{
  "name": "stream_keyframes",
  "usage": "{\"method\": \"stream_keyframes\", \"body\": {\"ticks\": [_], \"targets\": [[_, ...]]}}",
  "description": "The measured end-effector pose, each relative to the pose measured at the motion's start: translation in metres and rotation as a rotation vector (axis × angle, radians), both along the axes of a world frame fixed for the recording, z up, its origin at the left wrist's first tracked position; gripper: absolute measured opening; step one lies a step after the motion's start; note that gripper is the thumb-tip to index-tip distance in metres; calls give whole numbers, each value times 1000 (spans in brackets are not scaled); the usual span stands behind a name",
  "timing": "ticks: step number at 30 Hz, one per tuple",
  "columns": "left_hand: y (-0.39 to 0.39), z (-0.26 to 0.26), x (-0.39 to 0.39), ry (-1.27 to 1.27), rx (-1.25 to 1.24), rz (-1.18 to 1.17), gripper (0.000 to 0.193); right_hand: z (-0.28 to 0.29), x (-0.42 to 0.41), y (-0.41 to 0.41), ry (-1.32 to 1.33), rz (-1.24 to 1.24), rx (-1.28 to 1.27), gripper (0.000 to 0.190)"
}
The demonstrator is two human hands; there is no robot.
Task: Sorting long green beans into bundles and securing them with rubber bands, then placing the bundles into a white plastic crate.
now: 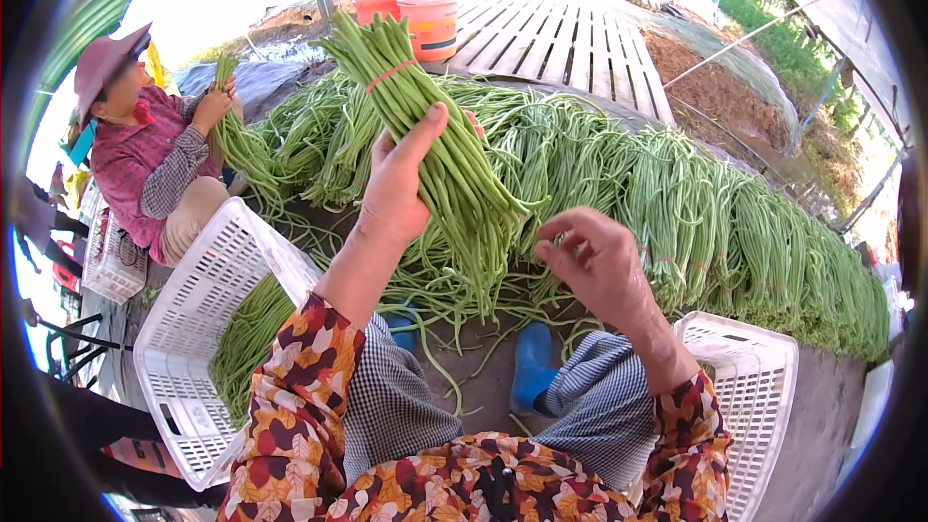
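My left hand (pixel 406 174) grips a thick bundle of green yardlong beans (pixel 457 181), raised in front of me and tilted, its upper end leaning left. A red rubber band (pixel 391 76) circles the bundle near that upper end, above my thumb. The loose lower ends hang down over more beans on the ground. To the right of the bundle, my right hand (pixel 591 261) is held in the air with its fingers curled and apart, and nothing shows in it. A long heap of yardlong beans (pixel 565 152) lies beyond both hands, with banded bundles along its right part.
A white plastic crate (pixel 192 297) holding beans stands tilted at my left; another white crate (pixel 747 370) is at my right. A person in a pink hat (pixel 138 138) sits at left, holding beans. Orange-red buckets (pixel 429 22) stand by a slatted white platform (pixel 558 36) behind the heap.
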State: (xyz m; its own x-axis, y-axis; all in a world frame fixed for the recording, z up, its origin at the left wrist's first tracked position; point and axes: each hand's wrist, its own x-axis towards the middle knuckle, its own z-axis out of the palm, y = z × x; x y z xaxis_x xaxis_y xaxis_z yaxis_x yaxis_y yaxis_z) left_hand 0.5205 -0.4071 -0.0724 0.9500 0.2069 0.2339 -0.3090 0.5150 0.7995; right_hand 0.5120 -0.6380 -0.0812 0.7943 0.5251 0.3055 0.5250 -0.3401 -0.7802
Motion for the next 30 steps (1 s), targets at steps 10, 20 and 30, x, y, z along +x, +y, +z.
{"method": "stream_keyframes", "body": {"ticks": [10,20,30], "targets": [[-27,-7,-6,81,117,-60,32,-9,15,52,-438,-74,240,24],[-39,-7,-8,42,79,-193,38,-26,45,33,299,92,456,12],[-31,5,-17,31,361,8,33,-18,44,19,179,171,326,81]]}}
